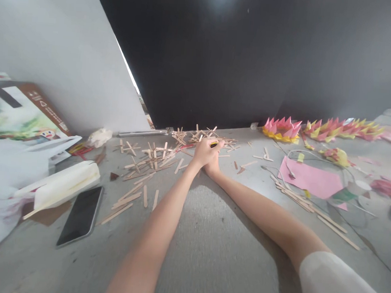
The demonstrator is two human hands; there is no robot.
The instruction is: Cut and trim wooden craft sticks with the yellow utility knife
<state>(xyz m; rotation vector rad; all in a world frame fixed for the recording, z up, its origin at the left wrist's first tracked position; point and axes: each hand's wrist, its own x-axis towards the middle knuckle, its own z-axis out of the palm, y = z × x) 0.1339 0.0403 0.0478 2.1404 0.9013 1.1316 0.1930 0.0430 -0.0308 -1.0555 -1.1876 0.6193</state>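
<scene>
Small yellow-and-black object, too small to identify, pinched in the fingers of the left hand, at the near edge of a heap of pale flat wooden craft sticks on the grey bench. Right hand tucked underneath the left, fingers hidden, grip impossible to tell. Judged risks: heap nudged by either wrist and crossed sticks scattered; loose sticks swept toward the black smartphone lying to the left. Further right, thin white cable across a pink paper sheet, easily snagged by the sleeved forearm. Pink-and-yellow folded paper crowns near the dark wall, well apart.
</scene>
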